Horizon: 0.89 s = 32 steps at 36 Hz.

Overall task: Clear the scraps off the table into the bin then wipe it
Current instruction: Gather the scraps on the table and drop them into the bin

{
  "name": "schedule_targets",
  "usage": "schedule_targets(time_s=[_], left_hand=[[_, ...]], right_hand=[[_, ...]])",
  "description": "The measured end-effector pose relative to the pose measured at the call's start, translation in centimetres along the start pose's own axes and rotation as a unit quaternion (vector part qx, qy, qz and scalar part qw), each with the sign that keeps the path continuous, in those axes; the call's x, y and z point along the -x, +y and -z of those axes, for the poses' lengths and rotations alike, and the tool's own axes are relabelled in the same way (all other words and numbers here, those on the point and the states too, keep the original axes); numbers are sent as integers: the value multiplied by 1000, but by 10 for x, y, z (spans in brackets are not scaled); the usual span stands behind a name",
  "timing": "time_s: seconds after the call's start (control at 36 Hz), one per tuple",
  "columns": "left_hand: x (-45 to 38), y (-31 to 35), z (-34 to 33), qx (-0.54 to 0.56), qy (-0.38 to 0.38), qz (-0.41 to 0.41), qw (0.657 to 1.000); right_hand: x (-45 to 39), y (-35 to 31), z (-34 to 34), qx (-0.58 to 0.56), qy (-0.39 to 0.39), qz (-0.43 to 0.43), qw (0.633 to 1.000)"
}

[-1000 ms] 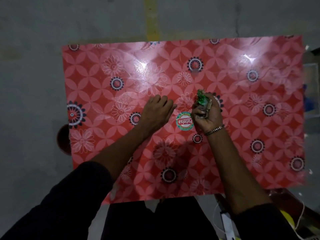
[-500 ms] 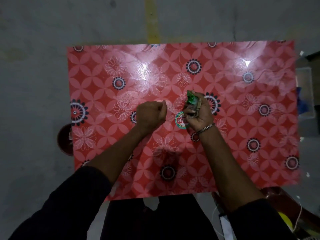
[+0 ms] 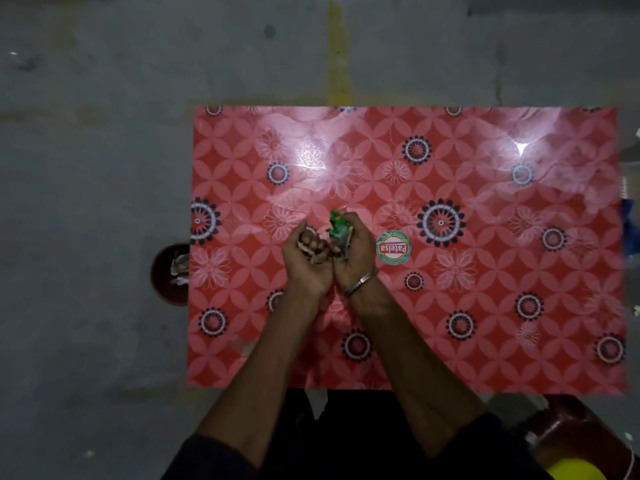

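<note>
**Dark sleeves pushed up, one metal bracelet**

The person wears a dark top, close to black in this dim light, with both sleeves pushed up so the forearms are bare from near the elbow down. The left sleeve (image 3: 207,459) bunches in soft folds at the lower edge of the view; the right sleeve (image 3: 485,455) ends about the same way. On the right wrist sits a thin metal bracelet (image 3: 360,284), silvery, made of small links that catch the light. The left hand (image 3: 306,268) and right hand (image 3: 353,258) are ungloved. Dark trousers show between the arms, below the table edge.
</note>
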<state>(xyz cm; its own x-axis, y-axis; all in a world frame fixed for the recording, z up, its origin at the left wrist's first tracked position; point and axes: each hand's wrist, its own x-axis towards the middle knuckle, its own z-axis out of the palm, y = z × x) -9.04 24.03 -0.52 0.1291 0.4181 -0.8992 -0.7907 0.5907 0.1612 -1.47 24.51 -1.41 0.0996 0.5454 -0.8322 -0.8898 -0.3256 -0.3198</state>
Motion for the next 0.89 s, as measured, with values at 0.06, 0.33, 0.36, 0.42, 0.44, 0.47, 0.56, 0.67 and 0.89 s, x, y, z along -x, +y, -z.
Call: schedule_targets(time_s=[0.06, 0.33, 0.36, 0.42, 0.44, 0.47, 0.56, 0.67, 0.89], left_hand=[[10, 2, -2, -7, 0, 10, 1000], [35, 46, 24, 8, 36, -38, 999], [38, 51, 27, 2, 28, -42, 999], [45, 61, 36, -1, 18, -43, 999], [48, 67, 41, 5, 14, -46, 999], [50, 73, 48, 4, 14, -50, 999], [49, 94, 73, 33, -3, -66, 997], [44, 133, 110, 34, -14, -80, 996], [37, 233, 210, -49, 4, -98, 994]], right_hand=[[4, 11, 0, 15, 15, 12, 1000], [31, 62, -21, -5, -40, -45, 998], [33, 68, -23, -22, -53, -45, 997], [32, 84, -27, -23, -60, -43, 997], [34, 93, -30, -14, -59, -42, 997], [35, 102, -34, -9, -59, -39, 997], [34, 130, -50, 9, -56, -5, 998], [39, 182, -68, 115, -23, 76, 990], [40, 321, -119, 258, 10, 101, 961]])
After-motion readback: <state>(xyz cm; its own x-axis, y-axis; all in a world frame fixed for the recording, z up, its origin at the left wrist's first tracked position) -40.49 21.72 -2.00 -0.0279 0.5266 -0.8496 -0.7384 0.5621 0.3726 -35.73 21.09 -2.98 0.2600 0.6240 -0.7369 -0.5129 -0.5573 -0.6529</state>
